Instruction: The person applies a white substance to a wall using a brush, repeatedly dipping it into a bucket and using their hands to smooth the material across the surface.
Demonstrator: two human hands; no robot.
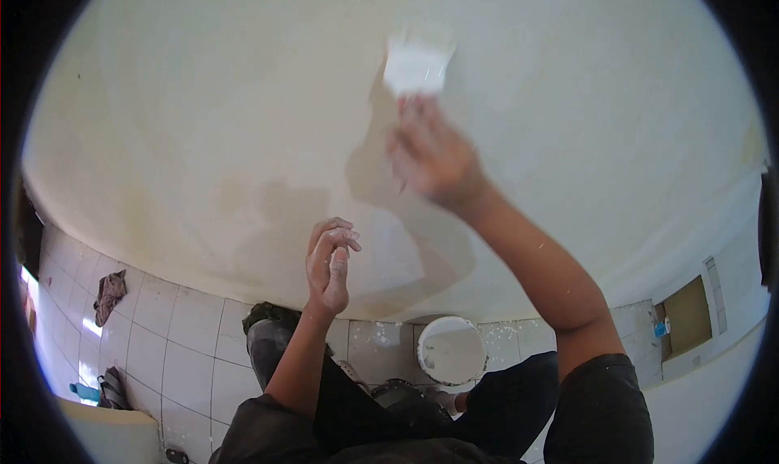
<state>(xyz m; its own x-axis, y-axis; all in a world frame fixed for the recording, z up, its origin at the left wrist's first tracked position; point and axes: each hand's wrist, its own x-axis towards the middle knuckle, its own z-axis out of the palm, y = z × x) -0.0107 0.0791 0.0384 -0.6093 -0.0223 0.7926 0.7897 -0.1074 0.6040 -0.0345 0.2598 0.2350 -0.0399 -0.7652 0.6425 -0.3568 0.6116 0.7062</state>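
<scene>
My right hand (438, 155) is closed around the handle of a wide paintbrush (418, 64), blurred by motion. The brush's white, flat head is against the pale wall (535, 90), its upper edge blending into the surface. Lower and to the left, my left hand (329, 257) is raised in front of the wall with its fingers loosely bent and nothing in them. White smears mark its fingertips. Below, between my legs and the wall, a white bucket (422, 358) stands on the floor with whitish contents inside.
White splashes dot the tiled floor (191, 322). A crumpled cloth (110, 295) lies at the left, with a teal object (84, 392) nearer to me. At the right, a recessed opening (686, 318) has a small blue item (662, 328) at its edge.
</scene>
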